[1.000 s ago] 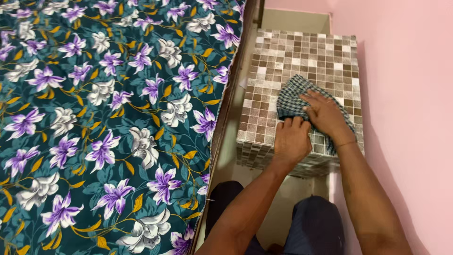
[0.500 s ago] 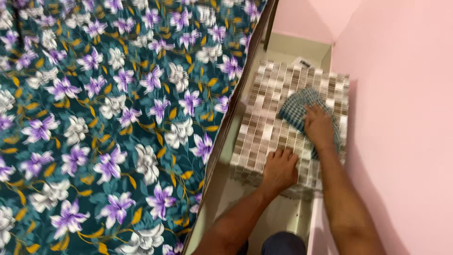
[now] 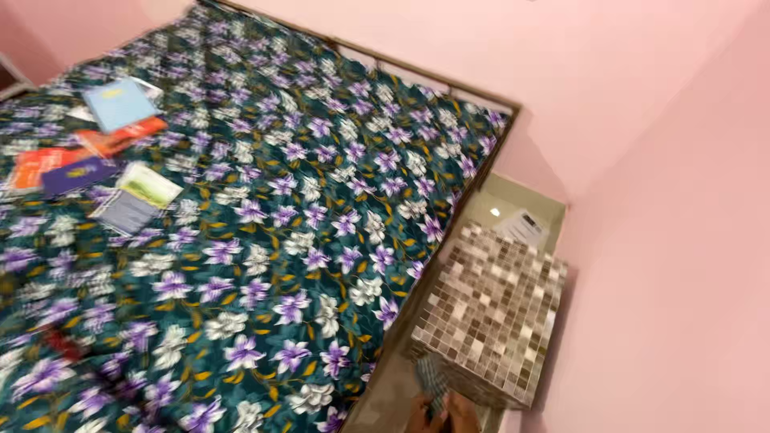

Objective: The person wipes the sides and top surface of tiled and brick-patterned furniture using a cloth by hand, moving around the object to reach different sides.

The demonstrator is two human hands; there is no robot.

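**Head view: cloth off the tiled box, hands barely in frame**

Head view tilted up and blurred, taking in most of the bed (image 3: 265, 240) with its dark green sheet of purple and white flowers. Shows a scatter of booklets (image 3: 120, 104) in blue, red, purple and white far off on the left of that sheet, well apart from everything else.

As for progress: shows the tiled box (image 3: 489, 321) standing in the corner gap between the bed edge and the pink wall (image 3: 666, 240), its mosaic top bare, nothing lying on it. Judged from that, seems past any pass over the top, though cannot tell whether the whole surface or the sides have been covered. Shows a white paper slip (image 3: 523, 227) on the pale floor just behind the box.

Checked cloth (image 3: 430, 377) down at the near left corner of the box, just beside its front face, above the strip of floor there.

Hands (image 3: 461, 410) cut off by the bottom edge, only a few knuckles or fingers in sight, just below the cloth and seemingly touching it. Cannot tell which hand is which, nor whether spread, closed or pinching the cloth. No forearm in sight, so no telling the angle of wrist or arm.
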